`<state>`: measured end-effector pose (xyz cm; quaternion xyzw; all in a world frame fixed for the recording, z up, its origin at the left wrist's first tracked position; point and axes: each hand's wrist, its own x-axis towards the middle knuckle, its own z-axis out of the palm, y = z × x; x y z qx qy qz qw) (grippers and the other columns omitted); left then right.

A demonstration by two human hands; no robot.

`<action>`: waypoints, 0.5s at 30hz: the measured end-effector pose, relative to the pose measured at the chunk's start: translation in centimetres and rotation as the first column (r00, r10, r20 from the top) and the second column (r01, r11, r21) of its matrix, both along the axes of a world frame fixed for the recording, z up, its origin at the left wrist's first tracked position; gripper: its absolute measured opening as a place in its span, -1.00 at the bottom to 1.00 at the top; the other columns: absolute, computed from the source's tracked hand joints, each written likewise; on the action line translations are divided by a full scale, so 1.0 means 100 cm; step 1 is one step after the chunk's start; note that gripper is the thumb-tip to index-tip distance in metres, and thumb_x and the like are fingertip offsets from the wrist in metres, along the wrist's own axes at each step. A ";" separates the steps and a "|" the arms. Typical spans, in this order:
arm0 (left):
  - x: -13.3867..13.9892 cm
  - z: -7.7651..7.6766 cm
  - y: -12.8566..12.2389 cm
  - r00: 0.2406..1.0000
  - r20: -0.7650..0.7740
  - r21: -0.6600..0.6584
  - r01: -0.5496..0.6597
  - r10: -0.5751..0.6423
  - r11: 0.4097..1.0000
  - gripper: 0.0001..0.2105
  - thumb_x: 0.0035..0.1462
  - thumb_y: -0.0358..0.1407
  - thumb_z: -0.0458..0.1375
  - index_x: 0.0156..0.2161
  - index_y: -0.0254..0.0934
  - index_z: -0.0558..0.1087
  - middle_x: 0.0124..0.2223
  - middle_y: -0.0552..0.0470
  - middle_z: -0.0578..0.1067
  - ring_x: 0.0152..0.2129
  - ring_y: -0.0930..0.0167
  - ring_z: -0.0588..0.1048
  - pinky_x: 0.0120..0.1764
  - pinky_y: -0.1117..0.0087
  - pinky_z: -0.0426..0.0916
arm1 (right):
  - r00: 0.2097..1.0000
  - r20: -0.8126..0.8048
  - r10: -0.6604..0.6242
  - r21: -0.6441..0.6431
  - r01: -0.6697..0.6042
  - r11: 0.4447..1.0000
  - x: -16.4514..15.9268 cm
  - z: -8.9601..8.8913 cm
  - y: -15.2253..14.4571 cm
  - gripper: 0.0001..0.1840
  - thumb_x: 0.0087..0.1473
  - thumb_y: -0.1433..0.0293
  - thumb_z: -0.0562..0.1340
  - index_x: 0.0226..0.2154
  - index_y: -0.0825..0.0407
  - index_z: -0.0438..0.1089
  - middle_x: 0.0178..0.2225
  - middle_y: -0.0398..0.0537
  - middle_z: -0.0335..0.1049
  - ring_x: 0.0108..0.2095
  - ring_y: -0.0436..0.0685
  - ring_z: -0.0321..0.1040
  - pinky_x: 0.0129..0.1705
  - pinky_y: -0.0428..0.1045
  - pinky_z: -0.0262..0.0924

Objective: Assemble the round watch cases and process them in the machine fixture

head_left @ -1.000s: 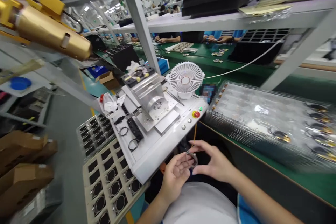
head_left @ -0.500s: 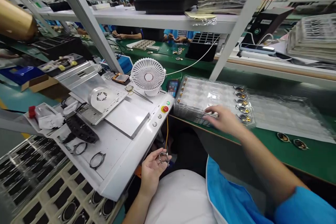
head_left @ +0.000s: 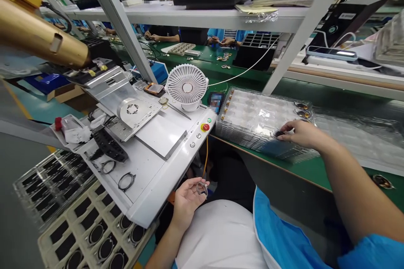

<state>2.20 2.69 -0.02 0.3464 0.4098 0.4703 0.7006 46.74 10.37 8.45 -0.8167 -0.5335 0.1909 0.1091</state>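
My left hand (head_left: 186, 202) is in front of my body, palm up, with its fingers closed round a round metal watch case (head_left: 202, 189). My right hand (head_left: 299, 133) is over the front right part of a clear plastic tray (head_left: 252, 119) on top of a stack. Its thumb and fingertips pinch a small dark round part (head_left: 279, 133), whose exact kind I cannot make out. Several round watch parts (head_left: 302, 110) with gold-coloured insides sit along the tray's right end, partly hidden by my right hand. White film covers the middle of the tray.
A white fan (head_left: 187, 87) stands on the machine bench beside a red stop button (head_left: 205, 127). Two thin rings (head_left: 126, 181) lie on the bench. Below left, a beige tray (head_left: 50, 235) holds round cases. A gold-coloured machine head (head_left: 47, 33) overhangs the left. Co-workers' hands (head_left: 222, 41) work across the table.
My right hand has moved right along the tray and now pinches a dark round part. My left hand keeps its hold on the watch case. The whole view has shifted a little.
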 end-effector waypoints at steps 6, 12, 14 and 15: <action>-0.001 0.004 0.002 1.000 0.004 -0.012 0.023 -0.023 1.000 -0.57 -0.16 -0.23 0.56 -0.12 -0.20 0.63 -0.13 -0.11 0.67 -0.09 0.14 0.65 0.04 0.13 0.49 | 0.997 -0.061 -0.037 0.051 0.040 0.998 -0.016 0.018 -0.003 -0.78 -0.14 0.35 0.47 -0.46 -0.07 0.42 -0.48 0.00 0.45 -0.41 0.28 0.41 -0.32 0.14 0.26; 0.008 0.027 0.008 0.944 0.193 -0.073 0.285 -0.267 0.956 -0.33 -0.33 -0.10 0.61 -0.02 -0.22 0.61 0.07 -0.22 0.59 -0.23 0.21 0.67 -0.15 0.28 0.49 | 0.489 -0.415 0.767 0.509 -0.575 0.641 -0.129 0.027 -0.013 -0.79 0.21 0.25 0.32 -0.42 -0.02 0.55 -0.34 -0.02 0.51 -0.32 0.13 0.48 -0.23 0.01 0.37; 0.007 0.035 0.011 0.906 0.247 -0.084 0.373 -0.343 0.924 -0.21 -0.43 -0.06 0.62 0.01 -0.23 0.59 0.07 -0.25 0.59 -0.26 0.21 0.67 -0.25 0.34 0.47 | 0.228 -0.412 0.882 0.623 -0.636 0.455 -0.167 0.024 -0.010 -0.78 0.26 0.33 0.28 -0.41 0.00 0.55 -0.29 -0.02 0.51 -0.32 0.07 0.48 -0.24 -0.03 0.38; 0.005 0.039 0.012 0.895 0.266 -0.088 0.393 -0.358 0.915 -0.16 -0.47 -0.04 0.62 0.03 -0.25 0.58 -0.02 -0.23 0.63 -0.28 0.20 0.67 -0.27 0.35 0.45 | 0.156 -0.401 0.903 0.658 -0.636 0.403 -0.182 0.021 -0.008 -0.78 0.27 0.37 0.28 -0.41 0.01 0.55 -0.29 -0.02 0.51 -0.32 0.06 0.48 -0.25 -0.05 0.38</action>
